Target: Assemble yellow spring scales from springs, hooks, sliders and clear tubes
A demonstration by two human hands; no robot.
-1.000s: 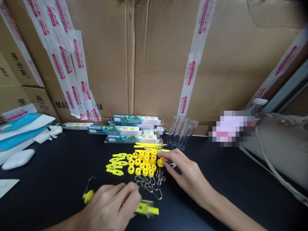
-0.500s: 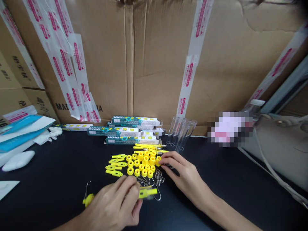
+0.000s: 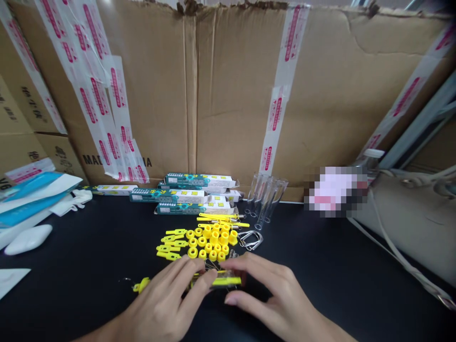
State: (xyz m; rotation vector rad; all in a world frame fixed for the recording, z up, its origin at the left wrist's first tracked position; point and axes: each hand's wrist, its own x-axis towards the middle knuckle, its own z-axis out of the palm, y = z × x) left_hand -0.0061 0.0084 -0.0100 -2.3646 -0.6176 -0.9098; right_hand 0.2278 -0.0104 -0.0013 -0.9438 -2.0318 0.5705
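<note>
Both my hands meet low in the middle of the black table (image 3: 89,247). My left hand (image 3: 167,304) and my right hand (image 3: 270,297) pinch the two ends of a clear tube with a yellow strip inside (image 3: 221,281). Just beyond lies a cluster of yellow caps (image 3: 212,240), with flat yellow clips (image 3: 171,244) to its left and yellow strips (image 3: 223,219) behind. Wire hooks (image 3: 251,239) lie to the right of the caps. A yellow piece on a wire (image 3: 141,285) rests left of my left hand.
Teal and white packets (image 3: 194,192) and several empty clear tubes (image 3: 265,202) line the back, against big taped cardboard boxes (image 3: 228,95). White and blue items (image 3: 32,197) sit at the left. A grey bag (image 3: 409,218) with a strap lies at the right.
My right hand left the yellow caps and came down to join my left hand on the tube. My left hand brought the tube up and to the right.
</note>
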